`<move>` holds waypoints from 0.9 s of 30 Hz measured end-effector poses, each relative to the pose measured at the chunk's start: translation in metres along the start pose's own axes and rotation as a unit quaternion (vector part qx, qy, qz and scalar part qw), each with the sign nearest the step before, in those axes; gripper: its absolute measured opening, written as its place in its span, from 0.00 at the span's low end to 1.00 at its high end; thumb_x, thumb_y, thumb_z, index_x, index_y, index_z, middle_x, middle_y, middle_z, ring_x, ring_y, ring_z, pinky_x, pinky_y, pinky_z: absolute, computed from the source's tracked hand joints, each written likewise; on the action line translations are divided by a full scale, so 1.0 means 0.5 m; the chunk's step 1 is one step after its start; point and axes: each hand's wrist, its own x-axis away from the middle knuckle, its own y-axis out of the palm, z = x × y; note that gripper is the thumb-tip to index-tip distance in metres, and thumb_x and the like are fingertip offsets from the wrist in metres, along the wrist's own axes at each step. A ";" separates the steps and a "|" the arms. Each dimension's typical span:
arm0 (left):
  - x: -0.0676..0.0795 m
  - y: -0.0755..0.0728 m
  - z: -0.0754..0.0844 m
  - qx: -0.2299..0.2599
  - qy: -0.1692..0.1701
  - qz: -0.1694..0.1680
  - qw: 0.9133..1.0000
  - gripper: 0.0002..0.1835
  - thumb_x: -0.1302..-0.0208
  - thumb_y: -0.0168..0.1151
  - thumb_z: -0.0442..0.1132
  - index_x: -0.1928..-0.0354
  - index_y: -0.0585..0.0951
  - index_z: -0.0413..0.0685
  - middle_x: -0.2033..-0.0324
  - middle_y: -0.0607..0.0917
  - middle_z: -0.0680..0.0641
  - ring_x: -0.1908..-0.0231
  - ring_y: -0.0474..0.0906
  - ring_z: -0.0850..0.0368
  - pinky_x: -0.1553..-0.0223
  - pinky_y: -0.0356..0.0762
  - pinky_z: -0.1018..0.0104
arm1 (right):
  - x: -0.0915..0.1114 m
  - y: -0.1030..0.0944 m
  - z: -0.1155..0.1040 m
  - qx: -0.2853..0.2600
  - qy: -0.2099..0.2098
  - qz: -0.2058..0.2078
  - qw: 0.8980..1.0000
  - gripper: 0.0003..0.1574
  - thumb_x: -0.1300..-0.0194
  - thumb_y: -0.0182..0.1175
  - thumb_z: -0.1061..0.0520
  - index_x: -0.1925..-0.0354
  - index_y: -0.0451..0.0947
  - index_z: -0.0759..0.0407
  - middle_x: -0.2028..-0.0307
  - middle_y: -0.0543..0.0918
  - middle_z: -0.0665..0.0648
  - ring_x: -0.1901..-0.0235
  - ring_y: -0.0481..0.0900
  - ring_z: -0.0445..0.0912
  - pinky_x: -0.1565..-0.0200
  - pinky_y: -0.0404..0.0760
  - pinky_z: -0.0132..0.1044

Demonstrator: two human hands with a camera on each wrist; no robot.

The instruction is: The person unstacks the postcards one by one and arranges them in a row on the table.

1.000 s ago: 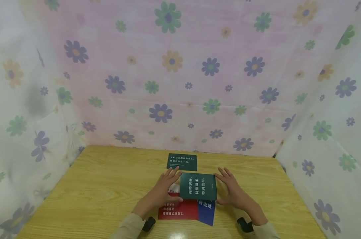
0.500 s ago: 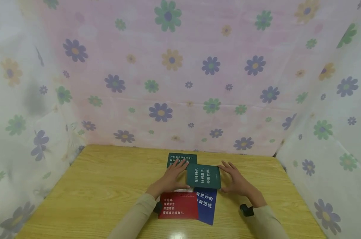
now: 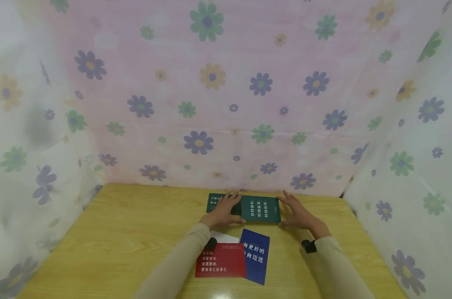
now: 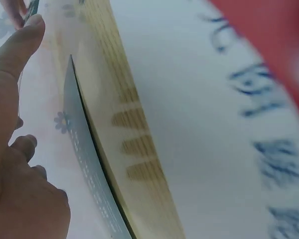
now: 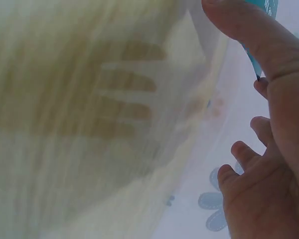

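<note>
A dark green card (image 3: 261, 209) with white lettering hangs between my two hands near the back of the table. My left hand (image 3: 226, 209) holds its left edge, thumb at the near corner and fingers at the far one. The opposite edge is held likewise by my right hand (image 3: 298, 214). In the right wrist view, the thumb and index finger meet the corners of the held card (image 5: 252, 59). A second green card (image 3: 212, 201) lies at the back, partly covered by my left hand.
Nearer me lie a red card (image 3: 220, 261), a blue card (image 3: 256, 261) and a white card (image 3: 226, 238), overlapping. The wooden table (image 3: 128, 236) ends at a flowered curtain (image 3: 158, 137) behind; similar cloth hangs at both sides.
Both hands have moved away from me and slightly right, carrying the green card from over the red and blue cards to beside the other green card. The blue and white cards are more exposed.
</note>
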 end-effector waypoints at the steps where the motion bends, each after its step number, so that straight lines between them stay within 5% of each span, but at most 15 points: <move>1: -0.003 0.002 0.000 -0.001 -0.001 0.001 1.000 0.53 0.37 0.72 0.53 0.20 0.53 0.42 0.20 0.51 0.36 0.21 0.37 0.31 0.24 0.39 0.30 | -0.003 -0.001 0.003 -0.001 0.005 -0.003 1.000 0.61 0.48 0.79 0.59 0.23 0.58 0.65 0.21 0.44 0.73 0.24 0.39 0.75 0.31 0.51 0.77; 14: -0.055 0.011 0.011 -0.020 -0.056 -0.028 0.998 0.52 0.37 0.71 0.55 0.19 0.53 0.50 0.19 0.49 0.45 0.20 0.37 0.38 0.23 0.42 0.33 | -0.034 -0.018 0.035 0.015 0.032 -0.061 0.998 0.57 0.44 0.77 0.59 0.24 0.59 0.67 0.22 0.43 0.76 0.25 0.42 0.76 0.31 0.55 0.75; 27: -0.064 0.008 0.005 -0.022 -0.072 -0.049 0.996 0.51 0.37 0.71 0.57 0.20 0.56 0.49 0.19 0.49 0.45 0.20 0.38 0.39 0.23 0.44 0.34 | -0.057 -0.029 0.036 0.026 0.051 -0.102 0.993 0.55 0.44 0.77 0.57 0.25 0.61 0.65 0.23 0.44 0.77 0.24 0.44 0.74 0.29 0.53 0.72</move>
